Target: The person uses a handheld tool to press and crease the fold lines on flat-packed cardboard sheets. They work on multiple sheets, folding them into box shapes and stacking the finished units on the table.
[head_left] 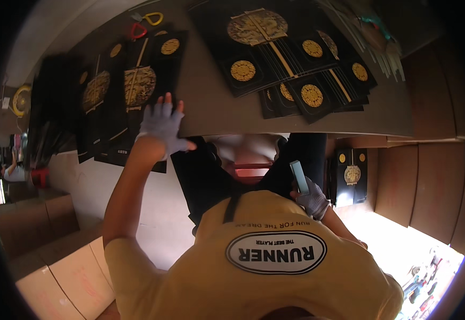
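Note:
My left hand, in a grey glove with bare fingertips, is spread open at the near edge of the left stack of flat black printed pieces. They carry gold round motifs and a patterned medallion; whether they are bags or sheets I cannot tell. Down by my lap on the right, my right hand, gloved the same way, is closed round a flat light-blue bar-shaped object. Its exact kind does not show. More black printed pieces lie overlapping at the middle and right of the table.
Scissors with red and yellow handles lie at the table's far left. Pale thin strips hang over its right end. Cardboard boxes stand at right, others at lower left. Another black printed piece stands near the right boxes.

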The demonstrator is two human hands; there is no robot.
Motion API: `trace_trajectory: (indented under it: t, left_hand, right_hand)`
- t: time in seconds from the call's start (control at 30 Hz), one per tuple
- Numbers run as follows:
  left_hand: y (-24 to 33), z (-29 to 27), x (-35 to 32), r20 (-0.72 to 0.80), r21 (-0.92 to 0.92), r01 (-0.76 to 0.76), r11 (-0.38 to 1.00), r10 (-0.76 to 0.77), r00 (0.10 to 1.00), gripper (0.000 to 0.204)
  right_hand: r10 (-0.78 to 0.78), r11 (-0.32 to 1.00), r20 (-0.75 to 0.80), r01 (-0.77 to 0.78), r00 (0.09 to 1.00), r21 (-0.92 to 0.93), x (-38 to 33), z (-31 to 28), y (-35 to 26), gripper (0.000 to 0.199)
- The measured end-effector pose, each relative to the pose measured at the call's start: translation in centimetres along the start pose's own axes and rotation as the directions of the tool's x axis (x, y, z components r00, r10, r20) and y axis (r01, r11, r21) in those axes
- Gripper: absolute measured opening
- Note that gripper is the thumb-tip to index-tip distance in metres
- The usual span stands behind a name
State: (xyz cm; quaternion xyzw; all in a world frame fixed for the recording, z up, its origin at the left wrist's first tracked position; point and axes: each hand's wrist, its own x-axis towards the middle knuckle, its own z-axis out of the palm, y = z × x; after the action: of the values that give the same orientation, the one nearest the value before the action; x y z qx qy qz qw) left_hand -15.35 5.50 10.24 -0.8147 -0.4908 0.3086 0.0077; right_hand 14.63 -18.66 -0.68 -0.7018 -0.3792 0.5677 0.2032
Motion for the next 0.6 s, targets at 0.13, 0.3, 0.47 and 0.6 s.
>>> trace_trajectory:
  t: [0.13, 0.3, 0.47, 0.6]
  left_hand:
    - [4.9, -7.3, 5.5, -0.298, -0.117, -0.365, 0.924, 0.318, 0.900, 0.071]
    - [9.7, -11.1, 18.6, -0.890, 0.026, -0.316, 0.948, 0.166, 0.425, 0.066]
    - [12.2, -7.9, 21.4, -0.706, -0.248, -0.339, 0.907, 0.070, 0.705, 0.061]
    - [15.3, -6.1, 16.9, -0.735, -0.258, -0.402, 0.878, 0.092, 0.672, 0.060]
  right_hand:
    - [-0.014, 0.992, -0.046, 0.008, 0.999, -0.123, 0.4, 0.4, -0.2, 0.032]
    - [-0.197, 0.971, -0.200, 0.218, 0.960, 0.092, -1.2, 1.0, 1.8, 0.025]
    - [-0.278, 0.834, -0.319, 0.392, 0.906, 0.388, -2.8, 0.3, 4.9, 0.030]
    - [-0.153, 0.664, -0.278, 0.307, 0.948, 0.682, -2.9, 1.0, 5.7, 0.041]
